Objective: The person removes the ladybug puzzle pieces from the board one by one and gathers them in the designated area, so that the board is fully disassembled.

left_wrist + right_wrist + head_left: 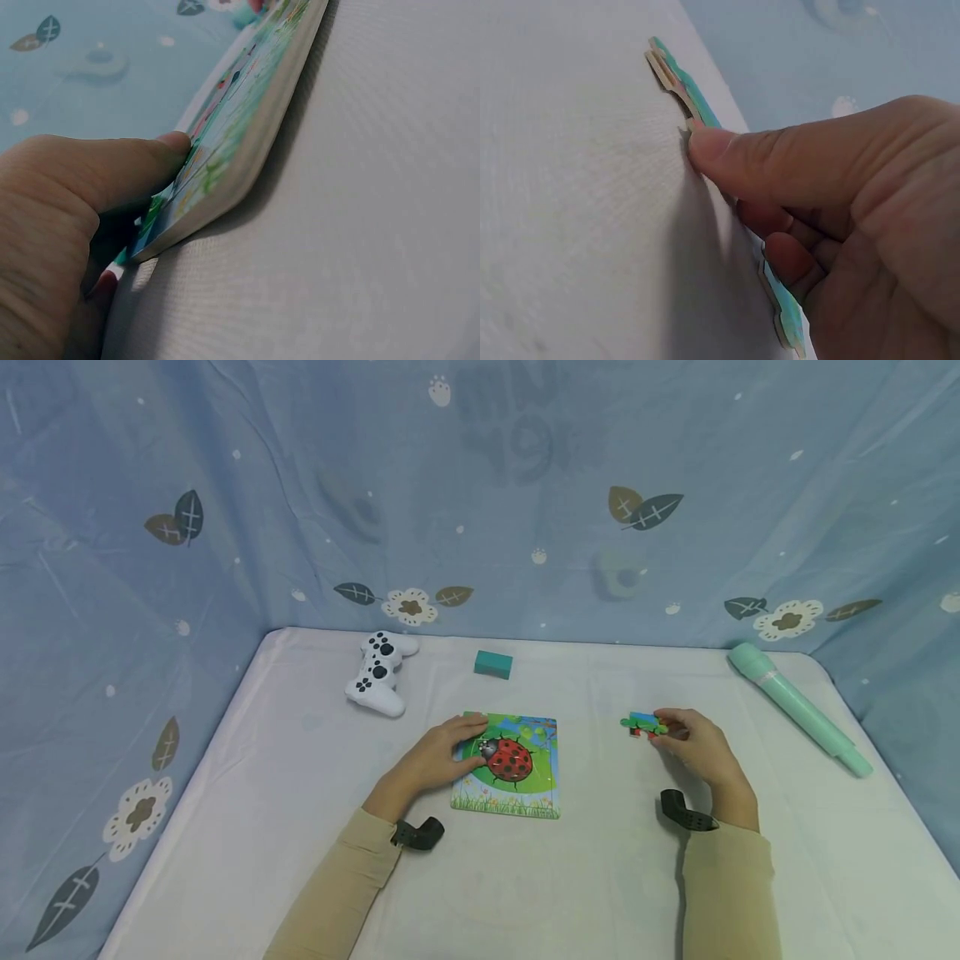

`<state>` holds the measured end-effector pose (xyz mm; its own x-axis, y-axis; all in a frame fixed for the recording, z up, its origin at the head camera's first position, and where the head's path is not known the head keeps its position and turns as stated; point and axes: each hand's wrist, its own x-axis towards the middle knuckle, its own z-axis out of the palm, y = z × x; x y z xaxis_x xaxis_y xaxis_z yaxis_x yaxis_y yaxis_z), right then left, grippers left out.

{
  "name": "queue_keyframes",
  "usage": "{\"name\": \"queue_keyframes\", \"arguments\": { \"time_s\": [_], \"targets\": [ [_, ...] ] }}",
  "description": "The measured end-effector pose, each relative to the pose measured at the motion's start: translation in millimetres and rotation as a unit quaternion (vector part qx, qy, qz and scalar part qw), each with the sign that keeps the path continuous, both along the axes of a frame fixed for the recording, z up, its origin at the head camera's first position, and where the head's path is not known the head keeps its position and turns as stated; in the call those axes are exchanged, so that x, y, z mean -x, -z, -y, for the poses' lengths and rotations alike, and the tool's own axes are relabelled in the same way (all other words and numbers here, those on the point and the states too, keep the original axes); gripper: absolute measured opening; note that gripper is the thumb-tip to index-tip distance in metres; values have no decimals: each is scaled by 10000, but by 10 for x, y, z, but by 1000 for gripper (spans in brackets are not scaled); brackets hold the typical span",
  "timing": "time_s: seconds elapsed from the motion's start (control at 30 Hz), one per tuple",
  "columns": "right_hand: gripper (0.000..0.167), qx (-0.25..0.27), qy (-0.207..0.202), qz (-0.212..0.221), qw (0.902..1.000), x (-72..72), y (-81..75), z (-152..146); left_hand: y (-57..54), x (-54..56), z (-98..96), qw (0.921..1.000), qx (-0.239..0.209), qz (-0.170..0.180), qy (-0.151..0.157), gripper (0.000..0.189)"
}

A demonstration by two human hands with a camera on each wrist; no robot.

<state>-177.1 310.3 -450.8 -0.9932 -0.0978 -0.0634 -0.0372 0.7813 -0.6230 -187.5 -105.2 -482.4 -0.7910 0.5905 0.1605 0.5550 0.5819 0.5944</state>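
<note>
In the head view a square ladybug jigsaw puzzle [536, 777] lies on the white table, its thick edge plain in the left wrist view. My left hand [435, 758] rests on its left side, thumb [142, 169] and fingertips touching the picture, fingers mostly straight. Off to the right, my right hand [701, 747] pinches thin jigsaw puzzle pieces [642, 722], coloured green, blue and red. Seen from the right wrist, the thumb [735, 154] presses on the pieces [694, 97], whose wooden edges show at both sides of the hand; how many there are I cannot tell.
A white game controller [378, 675] lies at the back left. Behind the puzzle sits a small teal block [493, 664]. At the far right is a long mint-green stick-shaped thing [802, 710]. Blue patterned cloth [525, 510] hangs along the table's back and sides.
</note>
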Motion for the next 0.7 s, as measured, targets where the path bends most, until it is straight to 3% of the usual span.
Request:
{"name": "queue_keyframes", "arguments": {
  "time_s": [0.37,0.7],
  "targets": [
    [47,-227,-105,-144,9996,17,-7,46,8,8,-1,9999,42,125,-64,57],
    [61,482,-11,139,9987,2,-63,132,-3,3,-2,9999,14,109,-35,57]
  ]
}}
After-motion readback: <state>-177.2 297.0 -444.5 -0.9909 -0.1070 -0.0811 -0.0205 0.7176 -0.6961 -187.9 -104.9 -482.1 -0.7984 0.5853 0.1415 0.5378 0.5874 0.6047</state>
